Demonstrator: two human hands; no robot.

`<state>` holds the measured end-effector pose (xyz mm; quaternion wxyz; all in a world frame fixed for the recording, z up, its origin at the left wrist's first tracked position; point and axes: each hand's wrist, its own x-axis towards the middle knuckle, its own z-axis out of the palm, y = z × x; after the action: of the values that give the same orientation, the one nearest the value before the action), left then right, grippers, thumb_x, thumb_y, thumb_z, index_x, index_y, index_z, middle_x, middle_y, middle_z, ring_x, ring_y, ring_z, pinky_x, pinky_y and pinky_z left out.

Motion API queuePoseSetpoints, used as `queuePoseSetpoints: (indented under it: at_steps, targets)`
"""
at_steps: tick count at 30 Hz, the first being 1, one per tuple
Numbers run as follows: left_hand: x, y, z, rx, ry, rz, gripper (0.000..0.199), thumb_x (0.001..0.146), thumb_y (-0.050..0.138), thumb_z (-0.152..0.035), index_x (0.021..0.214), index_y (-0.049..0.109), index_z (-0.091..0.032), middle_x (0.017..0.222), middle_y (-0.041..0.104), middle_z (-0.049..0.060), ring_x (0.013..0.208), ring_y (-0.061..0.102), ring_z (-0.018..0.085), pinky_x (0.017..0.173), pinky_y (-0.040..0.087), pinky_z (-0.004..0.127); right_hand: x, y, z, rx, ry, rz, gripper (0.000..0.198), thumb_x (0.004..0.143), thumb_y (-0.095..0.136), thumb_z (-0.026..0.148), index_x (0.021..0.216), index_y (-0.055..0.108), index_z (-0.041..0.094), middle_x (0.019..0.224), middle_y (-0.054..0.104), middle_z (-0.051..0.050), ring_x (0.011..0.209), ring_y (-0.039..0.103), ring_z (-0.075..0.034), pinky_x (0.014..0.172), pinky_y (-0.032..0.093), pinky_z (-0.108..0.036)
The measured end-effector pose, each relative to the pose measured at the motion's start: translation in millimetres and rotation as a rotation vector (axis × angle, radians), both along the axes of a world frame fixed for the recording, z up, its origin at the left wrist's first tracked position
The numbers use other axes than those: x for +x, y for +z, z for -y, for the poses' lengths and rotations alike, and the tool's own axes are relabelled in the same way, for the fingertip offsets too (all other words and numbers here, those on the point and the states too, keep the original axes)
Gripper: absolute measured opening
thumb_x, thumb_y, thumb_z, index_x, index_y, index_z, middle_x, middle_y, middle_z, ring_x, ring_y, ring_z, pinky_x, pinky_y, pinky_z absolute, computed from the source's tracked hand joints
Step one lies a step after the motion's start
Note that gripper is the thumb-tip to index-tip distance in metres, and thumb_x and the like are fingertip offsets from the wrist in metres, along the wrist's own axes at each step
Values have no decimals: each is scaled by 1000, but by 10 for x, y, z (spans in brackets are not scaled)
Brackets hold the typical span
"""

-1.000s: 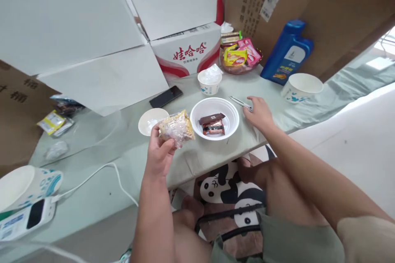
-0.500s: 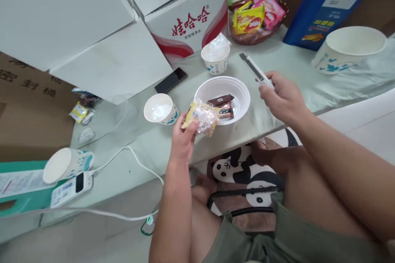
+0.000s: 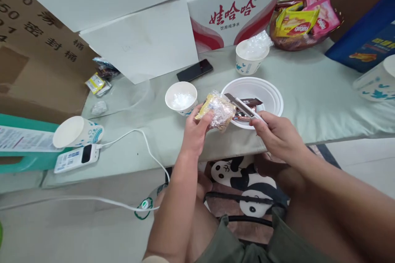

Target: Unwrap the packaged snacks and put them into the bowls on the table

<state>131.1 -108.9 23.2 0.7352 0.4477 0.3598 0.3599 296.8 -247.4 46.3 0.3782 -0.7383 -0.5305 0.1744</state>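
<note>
My left hand [image 3: 197,128] is closed on a snack packet [image 3: 217,113] with a yellow end and crinkled clear wrapping. Between the fingers of my right hand [image 3: 276,133] is a white utility knife [image 3: 243,109], its tip pointing left at the packet's upper right edge. Whether the blade touches the wrapping I cannot tell. Just behind both hands stands a white plastic bowl [image 3: 276,96] holding brown-wrapped snacks [image 3: 251,102], partly covered by the knife. Left of the bowl, a paper cup [image 3: 181,94] contains clear plastic film.
Another paper cup [image 3: 251,59] with film stands behind the bowl, near a black phone [image 3: 195,70]. White cartons [image 3: 234,16] and a snack basket [image 3: 304,41] line the back. A tipped cup [image 3: 77,131] lies by a white power bank [image 3: 77,159] and cable [image 3: 145,139] at left.
My right hand has brought the utility knife left and down, from beyond the bowl to the packet's edge. The left hand keeps its hold on the packet. The camera view has turned left.
</note>
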Motion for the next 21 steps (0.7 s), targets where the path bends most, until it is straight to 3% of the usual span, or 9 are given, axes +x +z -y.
queuePoseSetpoints:
  at_steps: [3,8,11,16,19,21]
  targets:
    - [-31,-4,-15,39,-10,-9,54,69,87,-49,113,69,-22,105,72,5,89,68,19,78,59,31,5,-40,30,42,17,69,33,100,45,44,110,69,24,70,69,-2,55,59,-18,54,44,-29]
    - [-6,-61,27,105,-83,70,66,63,92,-43,122,67,-25,116,73,7,105,71,23,89,59,35,-88,-70,4,70,93,137,45,99,45,35,139,62,24,94,79,-6,70,71,-22,69,54,-33]
    - [23,-87,76,148,-59,82,68,63,94,-40,124,66,-25,117,74,8,109,71,24,96,57,36,-117,-69,-22,35,126,194,49,99,43,35,144,61,28,101,80,-6,78,73,-24,71,55,-34]
    - [6,-58,61,177,43,95,71,61,94,-45,123,66,-25,113,74,7,108,71,22,94,58,33,-91,-105,16,34,111,206,48,97,45,37,141,64,32,110,80,-5,81,74,-26,69,54,-36]
    - [-49,-7,-11,180,162,115,68,61,93,-49,120,66,-27,113,73,5,107,71,21,87,60,30,-5,-76,74,53,80,184,44,96,49,38,136,68,33,103,80,-5,76,72,-26,67,53,-37]
    - [-90,22,-61,191,208,134,64,62,92,-50,117,65,-28,114,72,4,106,71,20,84,60,28,152,-24,127,115,-18,180,42,96,50,38,133,69,30,94,78,-6,76,70,-26,69,54,-39]
